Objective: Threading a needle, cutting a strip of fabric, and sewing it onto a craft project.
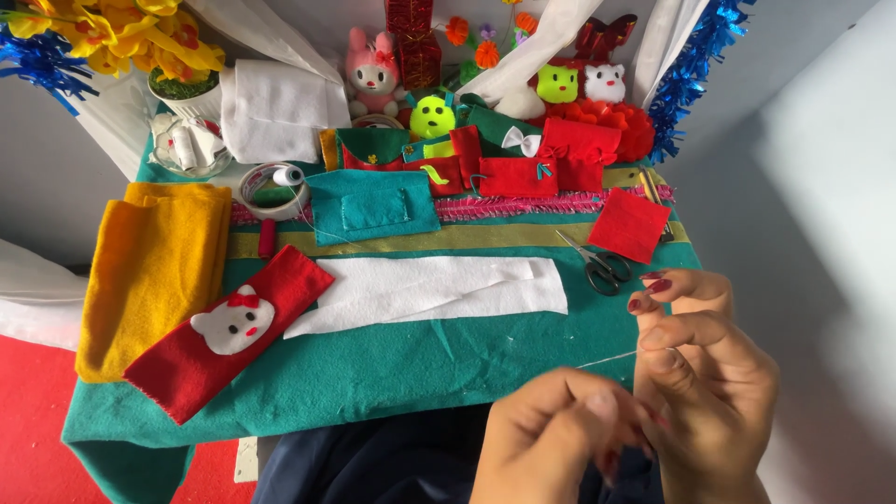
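My left hand (555,439) and my right hand (705,378) meet at the lower right, just off the near edge of the green felt table cover (373,373). The fingertips of both pinch a thin white thread (611,358) that runs between them and out to the left. Whether a needle is in the fingers cannot be told. Right beyond my right hand lie black-handled scissors (597,266) and a red felt square (630,224).
A white felt strip (429,289) lies mid-table, a red felt strip with a white cat face (229,331) and folded yellow felt (154,266) at left. A teal pocket piece (373,207), a thread spool (285,175), red felt pouches and plush toys stand at the back.
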